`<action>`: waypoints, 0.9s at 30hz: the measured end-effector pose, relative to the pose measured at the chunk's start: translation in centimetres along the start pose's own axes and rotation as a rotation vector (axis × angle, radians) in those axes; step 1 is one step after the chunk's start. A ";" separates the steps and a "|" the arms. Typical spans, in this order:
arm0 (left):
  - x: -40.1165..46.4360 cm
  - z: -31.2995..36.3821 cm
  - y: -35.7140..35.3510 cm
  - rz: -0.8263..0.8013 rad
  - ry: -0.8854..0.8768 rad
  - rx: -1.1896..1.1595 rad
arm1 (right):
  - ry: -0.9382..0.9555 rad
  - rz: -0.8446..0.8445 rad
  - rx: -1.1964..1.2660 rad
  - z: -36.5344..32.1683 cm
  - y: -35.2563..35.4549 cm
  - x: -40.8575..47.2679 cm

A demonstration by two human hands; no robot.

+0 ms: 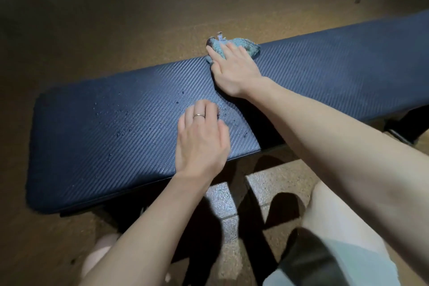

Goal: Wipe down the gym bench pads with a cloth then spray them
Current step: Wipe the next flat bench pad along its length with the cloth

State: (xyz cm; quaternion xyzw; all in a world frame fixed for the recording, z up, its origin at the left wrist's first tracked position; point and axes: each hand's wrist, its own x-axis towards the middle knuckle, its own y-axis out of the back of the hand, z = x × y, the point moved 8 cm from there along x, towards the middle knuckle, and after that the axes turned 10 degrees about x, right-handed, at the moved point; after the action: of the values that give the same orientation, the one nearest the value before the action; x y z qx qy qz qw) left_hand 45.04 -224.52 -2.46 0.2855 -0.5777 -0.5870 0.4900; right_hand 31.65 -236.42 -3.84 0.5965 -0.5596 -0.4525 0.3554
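One bench pad [97, 137], dark blue with a ribbed weave, runs from 8 o'clock to 2 o'clock. One teal cloth [241, 45] sits bunched at its far edge near 12 o'clock. Two bare hands are on the pad: the right hand [234, 72] over the cloth, the left hand [202, 139] at the centre. One ring [199, 115] shows, on the left hand. Water droplets [120, 133] lie scattered toward 9 o'clock, too many and too fine to count. Two knees show at 5 and 7 o'clock.
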 end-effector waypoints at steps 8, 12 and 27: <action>-0.9 -6.6 3.9 0.108 0.159 0.222 | 0.045 -0.048 -0.009 -1.1 -0.5 -1.9; -1.8 -8.0 2.3 0.027 0.263 0.154 | 0.188 -0.038 0.024 -1.3 -2.0 -10.8; -2.1 -7.5 2.6 0.063 0.270 0.128 | 0.783 -0.012 -0.257 -3.9 -5.6 -21.2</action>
State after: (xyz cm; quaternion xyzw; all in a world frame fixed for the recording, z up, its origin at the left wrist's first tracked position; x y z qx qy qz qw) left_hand 53.16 -225.19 -1.71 0.3744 -0.5515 -0.4895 0.5622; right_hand 37.95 -215.15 -4.70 0.6776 -0.3174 -0.2596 0.6105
